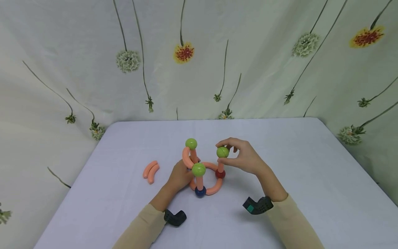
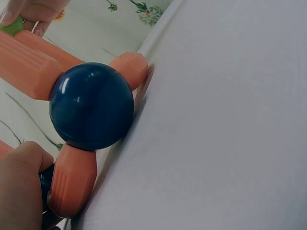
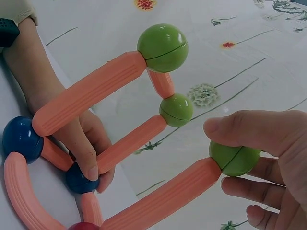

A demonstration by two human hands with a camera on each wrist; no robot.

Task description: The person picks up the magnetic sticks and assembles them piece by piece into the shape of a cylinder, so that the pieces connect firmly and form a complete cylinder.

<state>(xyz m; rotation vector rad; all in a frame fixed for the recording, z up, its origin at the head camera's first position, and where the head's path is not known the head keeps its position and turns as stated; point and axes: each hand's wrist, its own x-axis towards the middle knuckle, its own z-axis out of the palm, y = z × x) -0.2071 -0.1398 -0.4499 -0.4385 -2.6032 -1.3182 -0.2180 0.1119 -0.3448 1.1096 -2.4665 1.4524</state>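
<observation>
A toy structure of orange rods (image 1: 214, 188) and balls stands mid-table. Its curved base ring joins a dark blue ball (image 1: 200, 192) and a red ball (image 1: 220, 174). Upright rods carry three green balls (image 1: 191, 143). My left hand (image 1: 183, 173) grips the structure low on its left side, with fingers round a second blue ball (image 3: 81, 179). My right hand (image 1: 230, 149) pinches the right-hand green ball (image 1: 222, 151) between thumb and fingers (image 3: 249, 129). The left wrist view shows the near blue ball (image 2: 91, 106) close up, with my thumb (image 2: 19, 187) beside it.
Two loose curved orange pieces (image 1: 151, 171) lie side by side left of the structure. The pale lilac table (image 1: 295, 166) is backed and flanked by a flowered cloth (image 1: 248, 62). Its edges fall away at left, right and front.
</observation>
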